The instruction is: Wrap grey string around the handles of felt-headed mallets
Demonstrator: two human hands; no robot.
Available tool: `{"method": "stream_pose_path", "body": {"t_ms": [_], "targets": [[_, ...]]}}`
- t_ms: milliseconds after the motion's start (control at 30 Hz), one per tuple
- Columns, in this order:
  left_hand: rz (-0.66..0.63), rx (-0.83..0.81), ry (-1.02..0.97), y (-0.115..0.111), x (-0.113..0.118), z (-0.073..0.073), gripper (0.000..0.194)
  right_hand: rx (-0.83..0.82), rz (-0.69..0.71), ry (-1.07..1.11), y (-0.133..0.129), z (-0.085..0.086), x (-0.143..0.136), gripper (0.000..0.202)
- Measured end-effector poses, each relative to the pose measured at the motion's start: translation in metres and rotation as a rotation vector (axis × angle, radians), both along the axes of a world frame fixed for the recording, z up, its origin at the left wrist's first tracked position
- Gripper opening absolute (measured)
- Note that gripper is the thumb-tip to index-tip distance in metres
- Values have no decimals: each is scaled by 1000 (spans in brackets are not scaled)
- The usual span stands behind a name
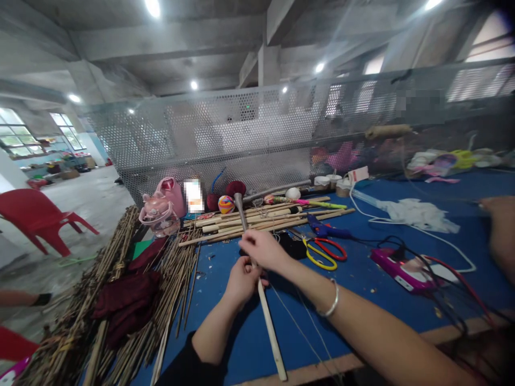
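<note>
A pale wooden stick (269,327) runs from near the table's front edge up through both my hands. Its upper part has a grey covering (242,212), and a dark red round head (235,188) appears at the top. My left hand (241,281) is closed around the stick, below my right hand (265,250). My right hand is pinched at the lower end of the grey covering, fingers partly hidden. Thin strings (290,313) trail from near my hands toward the table's front edge.
Scissors with yellow and red handles (322,254), a blue glue gun (328,228) and a purple power strip (406,271) lie to the right. Wooden sticks lie behind; bundled twigs (161,300) and dark red cloth (124,305) sit left. Another person's hand (501,225) is far right.
</note>
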State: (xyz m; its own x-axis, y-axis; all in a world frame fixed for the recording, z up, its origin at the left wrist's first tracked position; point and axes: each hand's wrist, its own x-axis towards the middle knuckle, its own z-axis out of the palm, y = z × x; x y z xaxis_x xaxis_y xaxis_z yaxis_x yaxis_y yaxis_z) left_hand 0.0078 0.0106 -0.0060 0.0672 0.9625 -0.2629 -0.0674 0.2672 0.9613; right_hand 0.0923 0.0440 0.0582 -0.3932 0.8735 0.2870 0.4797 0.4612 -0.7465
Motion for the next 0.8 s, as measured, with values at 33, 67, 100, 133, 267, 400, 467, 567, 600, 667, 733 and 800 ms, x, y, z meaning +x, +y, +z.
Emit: {"method": "stream_pose_path", "body": {"t_ms": [33, 67, 100, 133, 267, 400, 467, 567, 600, 667, 733, 800], "targets": [[26, -3, -11, 0, 0, 0, 16, -45, -47, 9, 18, -11, 13, 22], [52, -5, -27, -1, -1, 0, 17, -118, -56, 11, 32, -21, 24, 25], [58, -3, -23, -1, -1, 0, 19, -222, -55, 14, 41, -29, 33, 26], [58, -2, -16, -1, -1, -1, 20, -326, -29, 25, 45, -37, 40, 26], [43, 36, 26, 0, -2, -3, 24, -549, 102, 14, 39, -52, 43, 30], [40, 90, 66, 3, -5, -9, 27, -477, 182, -29, 35, -60, 36, 26], [41, 94, 64, 4, -6, -10, 27, -504, 179, 59, 36, -63, 35, 20], [45, 85, 51, 4, -6, -9, 26, -659, 114, 309, 34, -62, 34, 12], [49, 81, 53, 4, -5, -8, 26, -728, 101, 390, 32, -60, 33, 11], [56, 68, 58, 3, -4, -6, 25, -879, 97, 508, 28, -54, 32, 11], [59, 48, 52, 2, -4, -4, 24, -1032, 103, 586, 26, -49, 31, 12], [61, 22, 33, 2, -4, -2, 23, -1163, 102, 633, 26, -46, 33, 15]]}}
